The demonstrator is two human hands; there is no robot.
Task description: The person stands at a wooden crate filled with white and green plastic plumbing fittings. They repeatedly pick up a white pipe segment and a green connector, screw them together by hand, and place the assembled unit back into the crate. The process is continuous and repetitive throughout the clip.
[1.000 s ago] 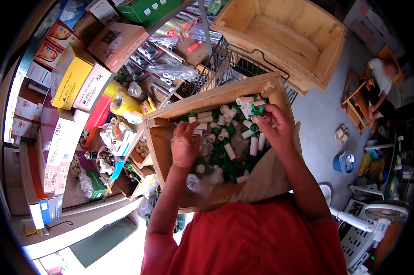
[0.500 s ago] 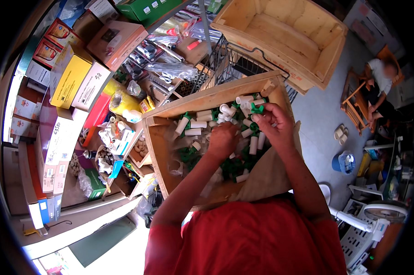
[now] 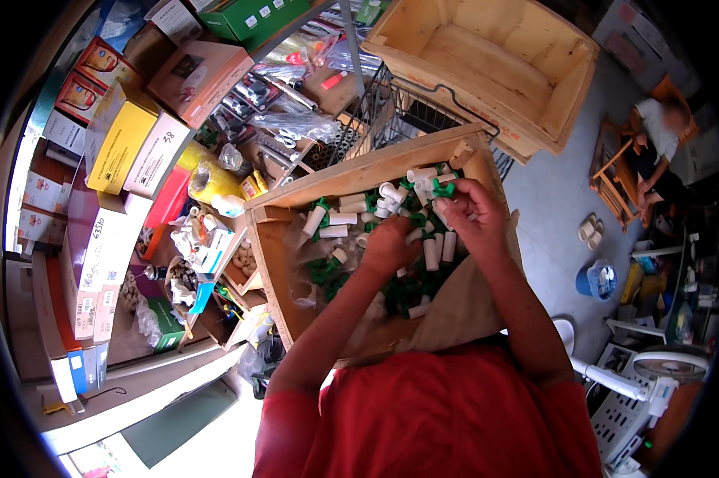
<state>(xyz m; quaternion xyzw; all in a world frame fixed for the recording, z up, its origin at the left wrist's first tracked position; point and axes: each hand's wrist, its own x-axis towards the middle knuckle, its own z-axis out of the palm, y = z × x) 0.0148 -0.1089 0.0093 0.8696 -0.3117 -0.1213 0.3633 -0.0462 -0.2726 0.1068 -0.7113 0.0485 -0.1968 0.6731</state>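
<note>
A wooden crate (image 3: 261,239) in front of me holds a heap of white plastic pipe fittings (image 3: 430,254), many with green handles. At the heap's far right, my right hand (image 3: 479,218) pinches a fitting's green winged handle (image 3: 443,190) between thumb and fingers. My left hand (image 3: 391,244) is lower and to the left, over the middle of the heap. Its fingers are curled closed and point down among the fittings, so I cannot see what they hold. Clear plastic film lies among the pieces on the crate's left side.
A second wooden crate (image 3: 487,60) sits beyond, beside a black wire basket (image 3: 423,107). Shelves on the left carry cartons (image 3: 128,143) and bagged hardware. To the right, a person (image 3: 658,143) sits on a wooden chair, near slippers (image 3: 590,232) and a blue bin (image 3: 597,281).
My left hand has shifted slightly to the right and down in the heap. My right hand stays at the green handle, nearly in place. The whole view has moved a little.
</note>
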